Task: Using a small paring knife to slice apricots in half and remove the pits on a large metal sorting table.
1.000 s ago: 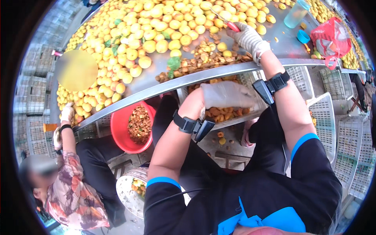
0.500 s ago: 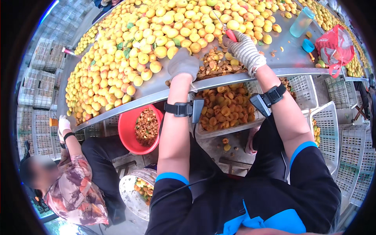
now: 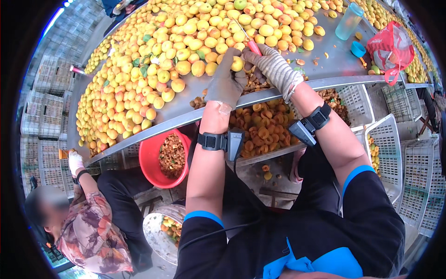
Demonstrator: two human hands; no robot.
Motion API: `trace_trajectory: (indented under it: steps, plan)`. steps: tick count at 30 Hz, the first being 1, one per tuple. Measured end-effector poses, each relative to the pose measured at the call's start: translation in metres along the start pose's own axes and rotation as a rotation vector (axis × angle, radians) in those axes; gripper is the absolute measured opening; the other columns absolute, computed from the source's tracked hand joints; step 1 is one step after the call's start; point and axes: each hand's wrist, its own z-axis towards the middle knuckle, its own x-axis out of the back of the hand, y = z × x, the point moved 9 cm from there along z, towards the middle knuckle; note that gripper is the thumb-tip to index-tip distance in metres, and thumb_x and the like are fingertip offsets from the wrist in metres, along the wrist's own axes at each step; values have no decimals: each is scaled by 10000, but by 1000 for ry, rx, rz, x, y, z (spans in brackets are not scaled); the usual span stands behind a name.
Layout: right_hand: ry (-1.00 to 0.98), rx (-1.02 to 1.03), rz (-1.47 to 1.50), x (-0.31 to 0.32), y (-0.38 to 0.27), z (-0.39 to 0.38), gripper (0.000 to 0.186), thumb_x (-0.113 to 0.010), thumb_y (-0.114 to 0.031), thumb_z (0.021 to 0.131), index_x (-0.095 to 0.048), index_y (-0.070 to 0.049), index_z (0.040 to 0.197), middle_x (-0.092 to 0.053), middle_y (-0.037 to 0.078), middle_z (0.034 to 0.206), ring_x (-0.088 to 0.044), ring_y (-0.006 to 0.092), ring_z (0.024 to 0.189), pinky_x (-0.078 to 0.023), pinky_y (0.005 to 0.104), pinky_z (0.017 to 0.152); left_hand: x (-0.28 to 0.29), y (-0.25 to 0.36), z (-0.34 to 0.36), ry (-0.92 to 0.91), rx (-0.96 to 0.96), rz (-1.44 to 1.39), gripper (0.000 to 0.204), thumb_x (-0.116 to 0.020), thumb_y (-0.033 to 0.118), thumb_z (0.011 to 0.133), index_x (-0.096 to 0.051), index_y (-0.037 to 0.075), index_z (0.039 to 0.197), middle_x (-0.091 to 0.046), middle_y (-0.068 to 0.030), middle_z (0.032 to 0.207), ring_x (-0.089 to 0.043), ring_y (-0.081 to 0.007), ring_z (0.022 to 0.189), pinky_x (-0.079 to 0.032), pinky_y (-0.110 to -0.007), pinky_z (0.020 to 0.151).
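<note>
My left hand, in a grey glove, has its fingers clamped round one yellow apricot just above the near edge of the steel table. My right hand, in a striped knit glove, has its fingers closed on a red-handled knife, the blade angled toward the fruit. The two hands are almost touching, so I judge the main risk is the blade slipping off the round skin into my left fingers. The apricot sits right at the table's rim; a loose grip could drop it past the tray of cut halves below. The red bucket of pits stands off to the left.
</note>
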Motion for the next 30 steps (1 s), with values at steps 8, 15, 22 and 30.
trace_trajectory:
  steps: [8, 15, 22, 30]
  plan:
    - [-8, -47, -1, -17, -2, -26, 378, -523, -425, 983, -613, -65, 1058, -544, 0, 655, -472, 76, 441, -349, 219, 387, 19, 7, -1, 265, -54, 47, 471, -520, 592, 911, -559, 127, 974, -604, 9, 775, -529, -51, 575, -397, -157, 448]
    - [26, 46, 38, -28, 4, -29, 315, -523, -365, 1003, -623, -79, 1090, -579, -20, 798, -501, 42, 640, -411, 185, 539, 28, 11, 4, 337, -200, 218, 502, -472, 585, 925, -578, 103, 1014, -621, -44, 830, -580, -126, 658, -480, -255, 568]
    - [112, 192, -535, -34, -9, -32, 405, -485, -314, 1010, -575, 65, 1123, -659, 175, 842, -642, 258, 764, -509, 345, 674, 33, 21, 22, 227, -475, 256, 448, -416, 429, 1002, -555, 12, 1091, -628, -77, 929, -603, -180, 857, -498, -321, 729]
    - [-53, -242, -276, -34, -5, -35, 431, -460, -456, 984, -572, -50, 894, -560, 90, 617, -532, 242, 501, -395, 359, 441, 29, 33, 8, 370, -554, 600, 395, -398, 376, 1011, -551, 11, 1016, -635, -104, 893, -610, -207, 781, -487, -341, 661]
